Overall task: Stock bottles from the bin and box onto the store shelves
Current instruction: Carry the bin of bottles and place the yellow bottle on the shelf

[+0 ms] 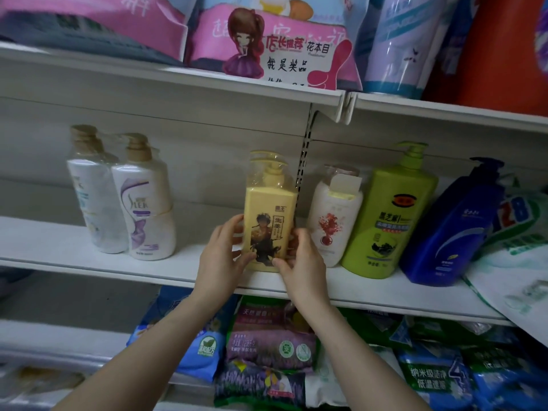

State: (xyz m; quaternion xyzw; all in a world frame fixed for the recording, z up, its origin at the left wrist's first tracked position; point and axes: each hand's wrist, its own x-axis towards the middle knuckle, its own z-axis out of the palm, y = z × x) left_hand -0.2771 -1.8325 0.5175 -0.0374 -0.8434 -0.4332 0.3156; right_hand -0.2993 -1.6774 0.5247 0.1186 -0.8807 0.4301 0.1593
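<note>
A yellow pump bottle (268, 209) with a clear cap stands upright on the white middle shelf (59, 247), near its front edge. My left hand (221, 259) grips its lower left side and my right hand (302, 262) grips its lower right side, thumbs curled onto the front label. To its right stand a white bottle with a red flower print (332, 221), a green pump bottle (385, 215) and a tilted blue pump bottle (450, 229). To the left, two white shampoo bottles (142, 203) stand wrapped together.
Pink packs and a paper sign (284, 51) fill the upper shelf. Bagged detergent packs (267, 345) lie on the lower shelf under my arms. A white and green bag (516, 262) leans at the far right. A slotted upright (302, 161) divides the shelf bays behind the yellow bottle.
</note>
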